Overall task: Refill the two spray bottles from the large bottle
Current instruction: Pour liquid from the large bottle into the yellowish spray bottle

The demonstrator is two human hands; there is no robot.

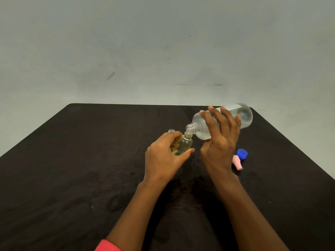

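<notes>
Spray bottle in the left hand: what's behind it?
Behind the held spray bottle, only the open threaded neck of a second spray bottle shows, above the left hand. The hand covers its body, so its fill level cannot be seen.

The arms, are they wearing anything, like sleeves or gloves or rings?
No gloves, and no rings or watch show on the left hand or the right hand. Both forearms are bare. Only a bit of pinkish-red sleeve peeks in at the bottom edge, on the left arm.
</notes>
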